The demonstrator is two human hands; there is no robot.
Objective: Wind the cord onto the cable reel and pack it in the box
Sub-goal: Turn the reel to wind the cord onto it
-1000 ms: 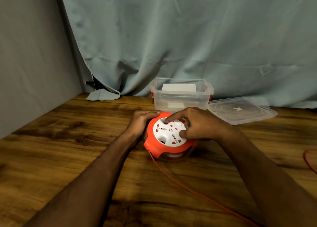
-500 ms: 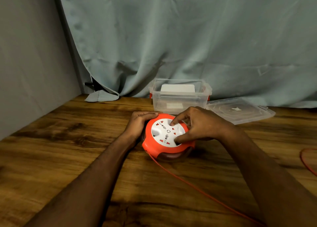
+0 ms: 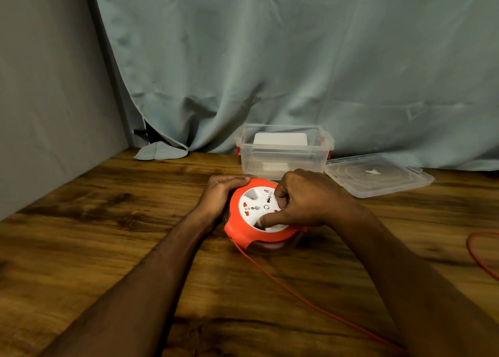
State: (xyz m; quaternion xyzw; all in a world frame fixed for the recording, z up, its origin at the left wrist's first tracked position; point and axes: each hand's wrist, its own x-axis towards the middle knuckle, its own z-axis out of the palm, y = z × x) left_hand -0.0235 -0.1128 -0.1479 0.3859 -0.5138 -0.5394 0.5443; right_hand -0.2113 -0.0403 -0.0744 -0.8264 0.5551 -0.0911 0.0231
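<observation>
An orange cable reel with a white socket face lies flat on the wooden table. My left hand grips its left rim. My right hand lies over the white face, fingers curled onto it and the thumb set in a recess near the front. A thin orange cord leaves the reel's front and runs toward the lower right under my right arm. A loop of it shows at the right edge. The clear plastic box stands open just behind the reel.
The box's clear lid lies flat to its right. A grey-green curtain hangs behind the table, one corner resting on the wood at the back left. A grey wall bounds the left side.
The white face has turned under my right hand, with the thumb sweeping round to the front. My left hand stays on the rim. The reel keeps its place.
</observation>
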